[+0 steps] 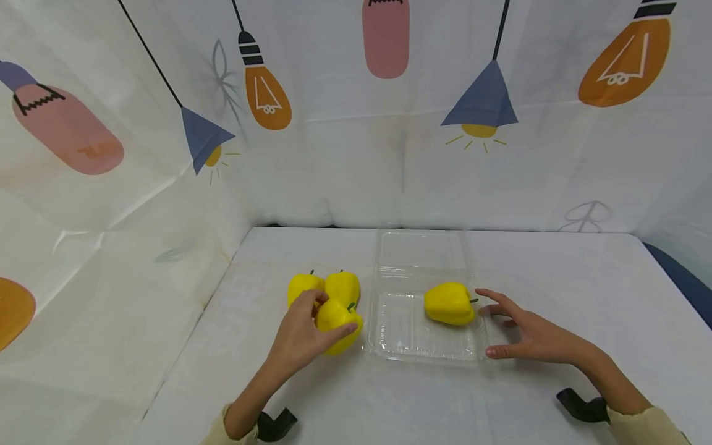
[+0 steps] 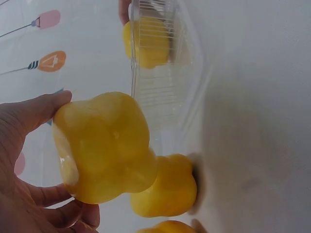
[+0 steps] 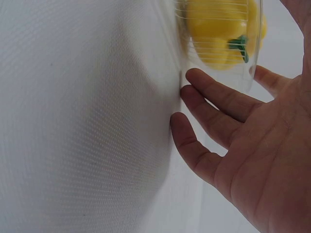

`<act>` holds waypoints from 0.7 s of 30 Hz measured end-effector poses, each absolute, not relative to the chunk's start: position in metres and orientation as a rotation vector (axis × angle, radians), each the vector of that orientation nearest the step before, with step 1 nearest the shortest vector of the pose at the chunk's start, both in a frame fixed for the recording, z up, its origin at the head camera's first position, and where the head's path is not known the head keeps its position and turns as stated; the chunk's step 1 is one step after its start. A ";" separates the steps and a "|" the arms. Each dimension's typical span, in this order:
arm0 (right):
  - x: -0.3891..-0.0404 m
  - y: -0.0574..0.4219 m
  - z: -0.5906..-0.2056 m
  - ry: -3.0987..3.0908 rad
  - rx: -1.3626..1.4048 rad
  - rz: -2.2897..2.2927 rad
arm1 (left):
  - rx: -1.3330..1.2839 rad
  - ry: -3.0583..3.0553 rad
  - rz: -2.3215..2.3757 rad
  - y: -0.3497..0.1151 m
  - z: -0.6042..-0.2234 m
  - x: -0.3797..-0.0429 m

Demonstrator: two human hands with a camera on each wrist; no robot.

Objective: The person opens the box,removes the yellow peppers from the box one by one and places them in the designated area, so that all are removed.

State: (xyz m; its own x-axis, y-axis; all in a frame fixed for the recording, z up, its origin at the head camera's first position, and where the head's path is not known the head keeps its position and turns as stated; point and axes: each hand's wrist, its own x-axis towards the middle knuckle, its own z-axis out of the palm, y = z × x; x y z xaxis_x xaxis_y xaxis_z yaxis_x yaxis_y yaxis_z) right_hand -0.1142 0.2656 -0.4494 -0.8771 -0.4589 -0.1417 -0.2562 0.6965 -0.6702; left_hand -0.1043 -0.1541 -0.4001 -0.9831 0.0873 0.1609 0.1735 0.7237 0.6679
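My left hand (image 1: 306, 337) grips a yellow bell pepper (image 1: 337, 321) between thumb and fingers, and the left wrist view shows this pepper (image 2: 104, 145) raised off the table. Just behind it on the table stand two more yellow peppers (image 1: 305, 285) (image 1: 343, 285). A clear plastic clamshell box (image 1: 397, 327) lies with its lid (image 1: 423, 250) folded back. Inside its right part, one yellow pepper (image 1: 449, 304) rests on its side, green stem toward the right. At the box's right edge my right hand (image 1: 531, 334) has its fingers spread, fingertips (image 3: 194, 75) beside the wall, holding nothing.
The white table (image 1: 534, 266) extends on both sides of the box. Behind it hangs a white curtain (image 1: 345, 161) printed with lamps and bulbs, which also runs along the left side. Black curved pieces (image 1: 583, 406) sit at both wrists.
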 end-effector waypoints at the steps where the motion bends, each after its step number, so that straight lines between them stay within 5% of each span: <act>1: -0.114 0.266 -0.449 2.610 -0.564 -0.965 | -0.214 -2.805 -1.103 -0.155 -0.400 -0.104; 21: -0.112 0.267 -0.448 2.606 -0.583 -0.972 | -0.172 -2.913 -0.851 -0.164 -0.408 -0.097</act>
State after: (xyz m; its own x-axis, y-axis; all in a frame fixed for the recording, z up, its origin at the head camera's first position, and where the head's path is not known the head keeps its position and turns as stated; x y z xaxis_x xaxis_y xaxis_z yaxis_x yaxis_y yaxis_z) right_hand -0.1125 0.2665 -0.4477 -0.8731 -0.4690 -0.1331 -0.2673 0.6888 -0.6739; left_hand -0.0971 -0.1640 -0.4079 -0.9884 0.0800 0.1292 0.1370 0.8371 0.5296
